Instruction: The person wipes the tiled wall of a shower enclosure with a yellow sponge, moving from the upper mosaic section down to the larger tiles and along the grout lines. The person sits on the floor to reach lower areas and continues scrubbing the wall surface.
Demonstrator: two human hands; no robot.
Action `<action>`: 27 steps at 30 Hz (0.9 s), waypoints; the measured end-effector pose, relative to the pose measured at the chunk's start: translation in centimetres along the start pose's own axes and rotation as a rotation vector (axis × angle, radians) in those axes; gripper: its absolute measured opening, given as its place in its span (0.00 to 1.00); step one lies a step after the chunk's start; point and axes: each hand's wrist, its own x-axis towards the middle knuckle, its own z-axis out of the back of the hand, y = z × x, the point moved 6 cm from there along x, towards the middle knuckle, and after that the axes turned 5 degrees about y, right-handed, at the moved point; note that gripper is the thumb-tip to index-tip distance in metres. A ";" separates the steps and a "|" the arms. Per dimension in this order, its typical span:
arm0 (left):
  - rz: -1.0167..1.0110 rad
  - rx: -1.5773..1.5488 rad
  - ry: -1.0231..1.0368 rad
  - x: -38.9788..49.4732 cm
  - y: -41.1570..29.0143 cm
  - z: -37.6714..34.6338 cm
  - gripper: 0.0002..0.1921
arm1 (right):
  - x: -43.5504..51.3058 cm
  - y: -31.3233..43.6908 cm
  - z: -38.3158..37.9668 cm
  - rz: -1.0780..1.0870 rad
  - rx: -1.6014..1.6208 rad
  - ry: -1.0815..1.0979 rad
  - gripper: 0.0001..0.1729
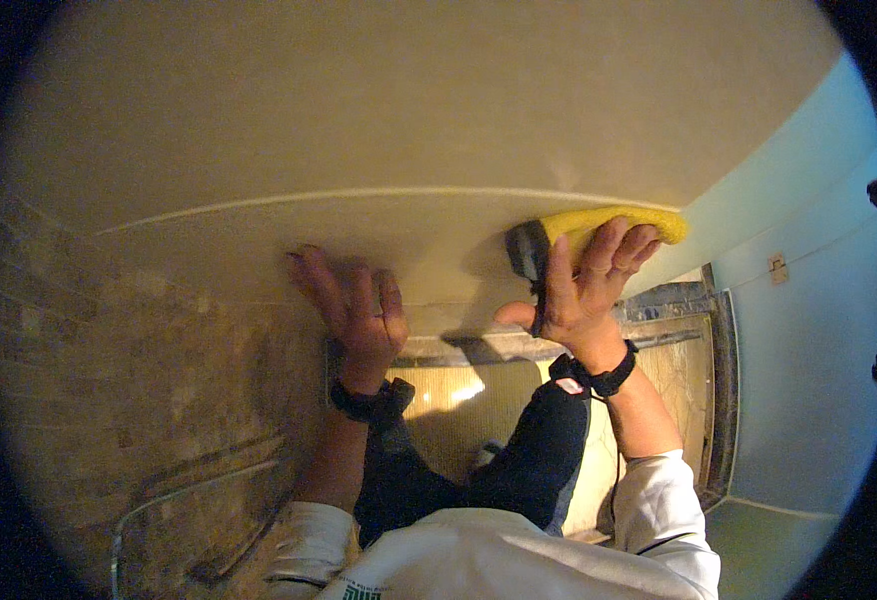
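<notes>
My right hand (585, 300) is on a yellow cloth or pad (596, 221) with a dark grey end piece. Its fingers lie over the yellow part against a pale surface (408, 232), just below a raised light line (408, 190). The thumb points left, beside the dark end piece. My left hand (363, 307) holds nothing. Its fingers are spread, in shadow, at the same pale surface to the left; I cannot tell whether they touch it. Both wrists wear black bands with small devices.
A pale blue wall (806, 375) with a small switch or socket plate (777, 268) stands right. On the left is a brownish, brick-patterned wall (168, 360) and a curved metal rail (183, 487). Below lies a ribbed yellowish mat or floor (438, 405), with dark-edged tiling (720, 390).
</notes>
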 end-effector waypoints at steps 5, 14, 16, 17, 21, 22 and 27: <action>-0.019 0.041 -0.058 0.6 -2.2 -2.1 0.13 | -8.4 -0.8 -3.7 -0.146 0.009 -0.037 0.40; -0.181 0.087 -0.155 5.6 -9.6 -2.3 0.13 | -9.3 -4.1 -0.4 -0.148 0.099 -0.014 0.36; -0.162 0.106 -0.158 4.2 -8.9 -3.6 0.14 | -5.7 -6.1 0.5 -0.184 0.080 -0.114 0.32; -0.120 0.118 -0.162 3.0 -8.8 -5.0 0.14 | -4.1 -7.5 0.6 -0.218 0.069 -0.125 0.29; -0.094 0.111 -0.124 -1.4 -6.2 -7.2 0.13 | -1.3 -5.4 0.0 -0.238 0.062 -0.148 0.27; -0.109 0.107 -0.140 -2.1 -5.7 -7.4 0.14 | -1.5 -4.0 -0.7 -0.204 0.074 -0.116 0.27; -0.088 0.050 -0.171 -3.4 -4.6 -8.2 0.15 | -7.5 1.8 -4.9 0.029 0.115 0.077 0.30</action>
